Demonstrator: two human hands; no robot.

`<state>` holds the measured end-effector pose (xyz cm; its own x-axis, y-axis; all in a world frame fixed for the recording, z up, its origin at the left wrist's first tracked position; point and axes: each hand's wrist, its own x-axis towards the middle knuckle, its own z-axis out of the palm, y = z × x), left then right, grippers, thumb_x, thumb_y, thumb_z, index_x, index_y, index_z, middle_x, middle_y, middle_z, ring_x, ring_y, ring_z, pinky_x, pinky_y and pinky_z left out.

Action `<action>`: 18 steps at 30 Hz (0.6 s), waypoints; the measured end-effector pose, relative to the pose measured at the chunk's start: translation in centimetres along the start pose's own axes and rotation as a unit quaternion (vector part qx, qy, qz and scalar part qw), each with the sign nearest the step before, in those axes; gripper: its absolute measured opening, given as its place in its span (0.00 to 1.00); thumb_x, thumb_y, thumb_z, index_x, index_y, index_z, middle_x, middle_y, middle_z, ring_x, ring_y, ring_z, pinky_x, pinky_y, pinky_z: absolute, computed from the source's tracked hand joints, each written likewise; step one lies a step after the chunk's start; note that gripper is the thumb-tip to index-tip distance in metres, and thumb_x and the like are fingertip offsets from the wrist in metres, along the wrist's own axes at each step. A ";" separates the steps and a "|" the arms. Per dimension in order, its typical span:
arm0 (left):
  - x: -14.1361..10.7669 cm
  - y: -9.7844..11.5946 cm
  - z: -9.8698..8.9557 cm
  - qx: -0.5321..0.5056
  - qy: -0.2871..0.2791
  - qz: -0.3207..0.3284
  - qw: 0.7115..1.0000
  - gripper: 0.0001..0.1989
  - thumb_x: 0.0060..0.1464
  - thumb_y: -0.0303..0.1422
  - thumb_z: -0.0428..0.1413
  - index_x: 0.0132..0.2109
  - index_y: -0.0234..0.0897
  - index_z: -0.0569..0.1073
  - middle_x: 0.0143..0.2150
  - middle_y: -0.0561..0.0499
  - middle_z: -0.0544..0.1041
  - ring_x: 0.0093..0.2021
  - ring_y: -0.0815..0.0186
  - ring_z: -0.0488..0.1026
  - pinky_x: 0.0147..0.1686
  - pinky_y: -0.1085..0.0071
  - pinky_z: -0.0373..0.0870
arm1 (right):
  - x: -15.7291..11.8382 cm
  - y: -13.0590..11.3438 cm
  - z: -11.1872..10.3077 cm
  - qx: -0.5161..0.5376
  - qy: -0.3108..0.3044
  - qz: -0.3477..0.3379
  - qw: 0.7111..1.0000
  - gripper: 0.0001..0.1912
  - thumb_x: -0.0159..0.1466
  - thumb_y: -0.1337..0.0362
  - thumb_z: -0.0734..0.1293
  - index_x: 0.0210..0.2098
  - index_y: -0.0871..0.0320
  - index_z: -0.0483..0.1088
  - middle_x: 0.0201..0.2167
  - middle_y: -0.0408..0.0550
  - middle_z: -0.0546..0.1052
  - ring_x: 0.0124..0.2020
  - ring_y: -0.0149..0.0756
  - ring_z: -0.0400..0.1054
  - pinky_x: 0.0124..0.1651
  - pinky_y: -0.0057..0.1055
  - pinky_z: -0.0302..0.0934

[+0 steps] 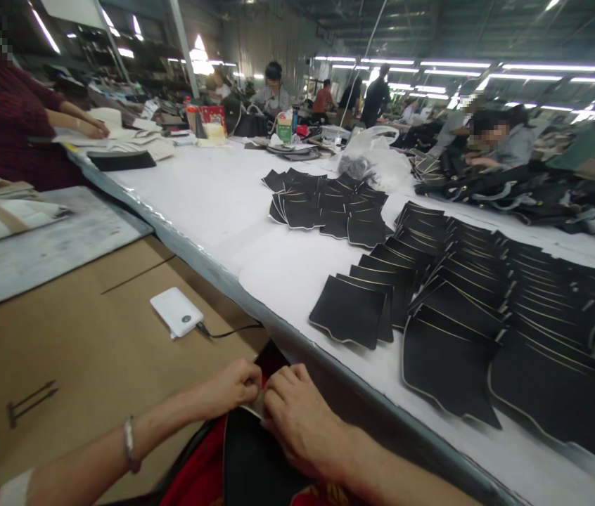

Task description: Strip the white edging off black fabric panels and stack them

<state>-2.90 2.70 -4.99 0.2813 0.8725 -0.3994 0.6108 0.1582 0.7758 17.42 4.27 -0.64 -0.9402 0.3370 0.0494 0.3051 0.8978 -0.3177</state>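
Note:
My left hand (237, 383) and my right hand (297, 414) meet at the top edge of a black panel (255, 457) that lies over my lap. The fingers of both hands are curled in on that edge. A pale strip shows between them, partly hidden by the right hand. Under the panel is red cloth (197, 464). On the white table (207, 204) to the right, black panels with light edges lie in overlapping rows, the closest one (445, 358) near the table's front edge.
A white power bank (176, 313) with a black cable rests on brown cardboard (91, 351) at my left. Further along the table are a clear plastic bag (376, 158) and a green box (283, 128). A co-worker's hands (91, 128) are by pale pieces at the far left.

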 end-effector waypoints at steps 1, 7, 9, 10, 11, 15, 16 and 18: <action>0.2 -0.3 0.0 0.008 0.010 -0.005 1.000 0.04 0.41 0.28 0.48 0.24 0.34 0.67 0.21 0.56 0.63 0.25 0.69 0.57 0.25 0.74 0.50 | -0.3 -0.4 0.0 -0.005 -0.002 0.001 1.000 0.07 0.65 0.63 0.65 0.37 0.62 0.66 0.39 0.50 0.71 0.41 0.40 0.60 0.45 0.39 0.51; 0.6 -0.4 0.6 -0.027 -0.029 0.018 0.999 0.06 0.46 0.31 0.49 0.26 0.34 0.68 0.22 0.56 0.62 0.26 0.70 0.57 0.25 0.74 0.52 | -1.5 -1.0 0.0 0.014 0.012 0.013 1.000 0.06 0.66 0.62 0.64 0.37 0.60 0.65 0.38 0.50 0.72 0.41 0.42 0.62 0.48 0.42 0.51; 0.4 0.2 0.6 -0.054 -0.050 0.039 0.997 0.11 0.51 0.36 0.50 0.28 0.34 0.69 0.24 0.56 0.62 0.27 0.69 0.58 0.27 0.75 0.55 | -1.2 -0.3 0.0 0.045 0.033 0.037 0.998 0.03 0.66 0.66 0.63 0.38 0.60 0.63 0.41 0.51 0.72 0.43 0.42 0.62 0.49 0.42 0.52; 0.2 0.5 0.4 -0.063 -0.054 0.047 0.995 0.14 0.54 0.39 0.50 0.28 0.34 0.69 0.24 0.56 0.62 0.28 0.69 0.58 0.27 0.75 0.56 | -1.1 0.0 0.1 0.060 0.045 0.045 0.996 0.02 0.67 0.68 0.63 0.39 0.60 0.62 0.42 0.52 0.71 0.44 0.42 0.62 0.49 0.41 0.52; -0.1 0.8 0.3 -0.069 -0.053 0.054 0.995 0.17 0.56 0.42 0.49 0.28 0.34 0.68 0.25 0.56 0.62 0.28 0.69 0.59 0.28 0.75 0.57 | -0.9 0.4 0.2 0.077 0.053 0.052 0.994 0.02 0.67 0.70 0.62 0.39 0.59 0.62 0.43 0.52 0.71 0.44 0.42 0.62 0.49 0.41 0.53; -2.2 1.3 -0.6 -0.076 -0.020 0.042 0.996 0.25 0.63 0.48 0.41 0.37 0.33 0.73 0.29 0.53 0.68 0.30 0.67 0.62 0.30 0.74 0.60 | -1.0 1.3 0.9 0.138 0.044 0.086 0.986 0.03 0.68 0.71 0.59 0.37 0.58 0.60 0.39 0.50 0.70 0.39 0.39 0.62 0.44 0.36 0.56; -2.8 1.2 -0.7 -0.067 -0.016 0.033 0.997 0.24 0.62 0.48 0.43 0.41 0.34 0.75 0.31 0.53 0.70 0.30 0.67 0.64 0.30 0.74 0.61 | -1.1 1.4 1.0 0.146 0.039 0.093 0.984 0.03 0.69 0.70 0.59 0.37 0.58 0.60 0.38 0.49 0.70 0.37 0.38 0.61 0.43 0.35 0.56; -3.8 1.1 -0.6 -0.028 -0.010 0.012 0.999 0.19 0.59 0.45 0.52 0.46 0.35 0.76 0.32 0.53 0.73 0.31 0.66 0.67 0.31 0.74 0.61 | -1.3 1.4 1.3 0.160 0.031 0.099 0.982 0.03 0.69 0.70 0.58 0.38 0.57 0.60 0.37 0.48 0.69 0.35 0.37 0.60 0.41 0.34 0.56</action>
<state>-3.77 -0.16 -2.32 0.3096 0.8673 -0.3897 0.5618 0.1638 0.8109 18.86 4.74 -2.36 -0.8534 0.5211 0.0113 0.4080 0.6814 -0.6076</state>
